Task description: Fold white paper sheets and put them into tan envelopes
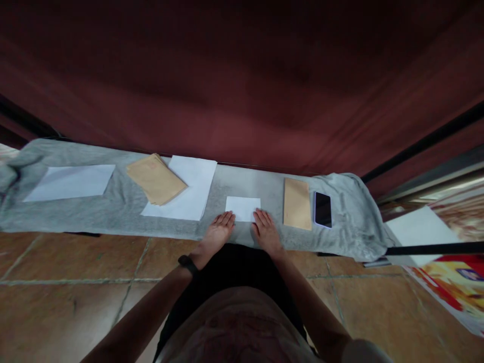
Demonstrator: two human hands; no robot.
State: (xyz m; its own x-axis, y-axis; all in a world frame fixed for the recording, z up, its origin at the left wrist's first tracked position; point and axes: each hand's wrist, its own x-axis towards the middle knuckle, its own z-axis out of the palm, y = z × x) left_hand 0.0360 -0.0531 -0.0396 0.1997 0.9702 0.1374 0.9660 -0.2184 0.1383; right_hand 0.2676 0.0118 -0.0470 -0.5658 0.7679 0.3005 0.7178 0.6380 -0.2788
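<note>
Steadying the small white paper (243, 207), left hand (220, 231) and right hand (267, 231) flat, pinching nothing, I judge any lift needs a pinched edge.

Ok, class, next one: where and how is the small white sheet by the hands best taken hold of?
Probably by the two near corners of the small white sheet, coming from the near side. It lies flat on the grey cloth, so only its thin edges offer a pinch; the left hand and right hand rest at those corners, one at each.
</note>
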